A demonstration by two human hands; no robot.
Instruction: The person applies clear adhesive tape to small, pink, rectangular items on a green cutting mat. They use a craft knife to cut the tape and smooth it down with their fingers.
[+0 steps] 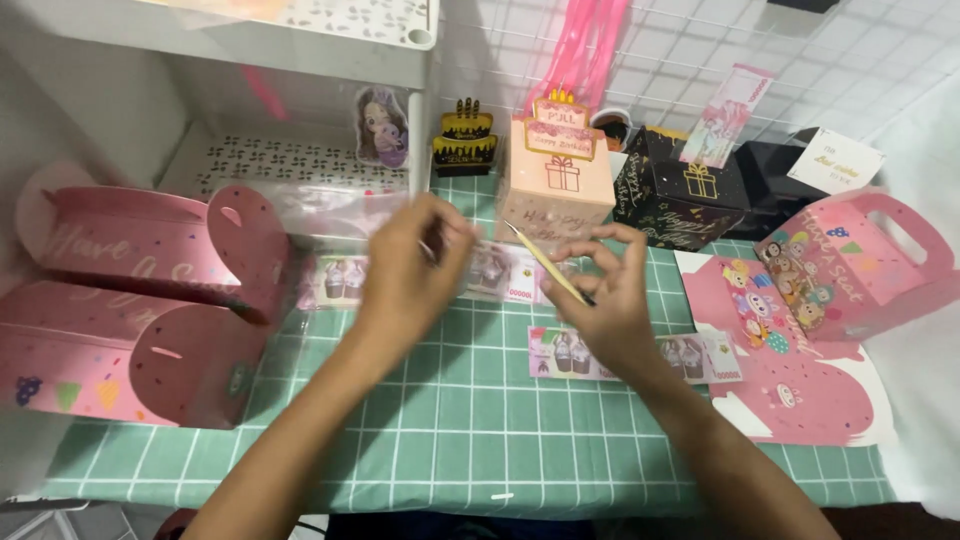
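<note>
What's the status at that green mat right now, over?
Left hand pinching the strip of pink play notes above the green mat. Right hand holding a thin stick. Pink boxes beside, nothing blocking.

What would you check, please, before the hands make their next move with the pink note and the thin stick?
1. Right hand grips the thin stick: ok, pinched between its fingers.
2. Left hand has hold of the pink note: cannot tell, the hand covers that end.
3. Note lies flat on the green checked mat: cannot tell, partly hidden.
4. Spare note within reach: ok, it lies under the right hand.
5. Pink gift box stands upright behind: ok.
</note>
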